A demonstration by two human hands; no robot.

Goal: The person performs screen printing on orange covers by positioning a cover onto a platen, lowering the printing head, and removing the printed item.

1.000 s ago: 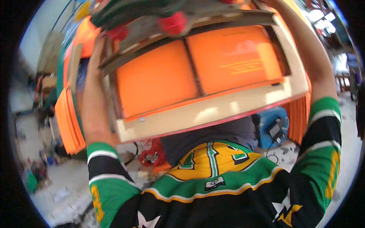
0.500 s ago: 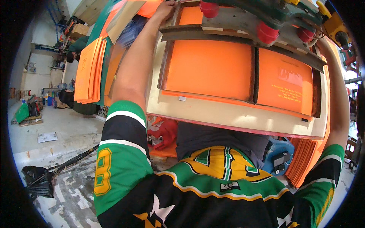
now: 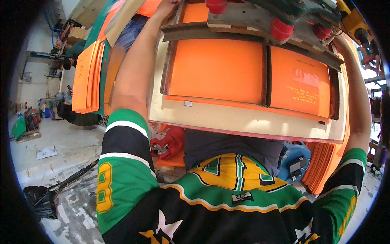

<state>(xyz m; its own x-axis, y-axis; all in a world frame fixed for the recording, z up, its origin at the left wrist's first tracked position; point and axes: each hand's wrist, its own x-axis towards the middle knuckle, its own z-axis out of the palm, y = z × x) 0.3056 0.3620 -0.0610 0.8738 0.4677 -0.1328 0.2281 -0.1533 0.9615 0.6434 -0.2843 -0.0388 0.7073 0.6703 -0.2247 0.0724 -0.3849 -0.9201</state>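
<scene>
My left hand (image 3: 165, 8) is at the top edge of the picture, beside the upper left side of a dark metal frame (image 3: 266, 77). Its fingers are mostly cut off there. My right arm reaches up along the far right, and my right hand (image 3: 339, 40) is partly covered by the machine, its fingers hidden. Between my arms the frame, with a crossbar dividing it, lies over an orange printed sheet (image 3: 217, 69) on a pale board (image 3: 227, 118). A dark angled metal bar (image 3: 195, 33) crosses above the frame.
A green machine part (image 3: 302, 12) with red round pads (image 3: 281, 29) hangs over the far side. Orange folded sheets (image 3: 87, 79) stand at left; another orange stack (image 3: 321, 166) is below right. Under the board are a red bag (image 3: 167, 142) and a blue object (image 3: 294, 160). Another person (image 3: 77, 114) is at left.
The whole view has shifted slightly, so the board, frame and arms appear a little further left and higher. Both hands keep about the same places beside the frame and machine.
</scene>
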